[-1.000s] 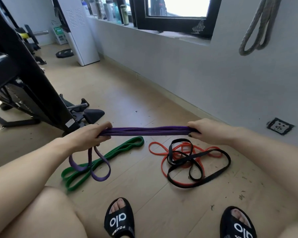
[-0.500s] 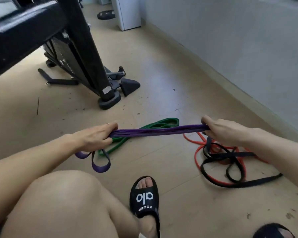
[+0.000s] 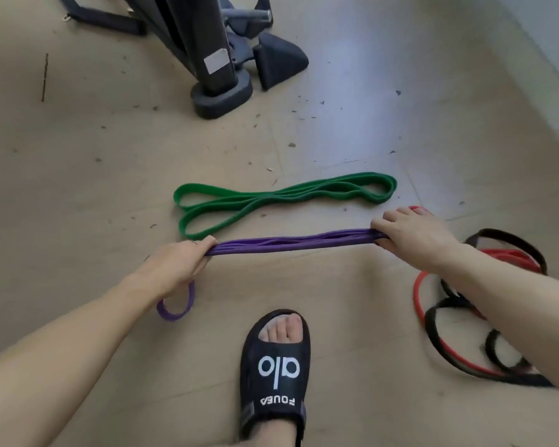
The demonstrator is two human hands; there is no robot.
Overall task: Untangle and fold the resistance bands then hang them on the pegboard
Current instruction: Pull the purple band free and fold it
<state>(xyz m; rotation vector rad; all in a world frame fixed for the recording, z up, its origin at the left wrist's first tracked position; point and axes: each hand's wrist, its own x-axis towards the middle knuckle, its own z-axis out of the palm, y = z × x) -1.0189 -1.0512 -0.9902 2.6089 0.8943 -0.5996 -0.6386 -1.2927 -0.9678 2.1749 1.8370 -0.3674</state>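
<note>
A pale wood-look floor (image 3: 336,285) fills nearly the whole view, scattered with dark specks and bits of debris, with a bluish sheen of light toward the upper right. At the upper left stands the black base of an exercise machine (image 3: 213,53), its foot resting on the floor. Lower left, the left hand (image 3: 175,266) grips one end of the purple band (image 3: 291,245), fingers curled round the bunched strands; a small purple loop hangs out below the fist. The band runs in several layers, pulled fairly straight, across to the right hand (image 3: 413,237), whose fingers are curled over the other end. Just beyond it lies the green band (image 3: 281,198), folded in long loops flat on the floor. Near the bottom centre is a foot in a black slide sandal (image 3: 276,372) with white lettering. At the right, partly under the right forearm, the red band (image 3: 420,301) and black band (image 3: 510,240) lie tangled together on the floor.
</note>
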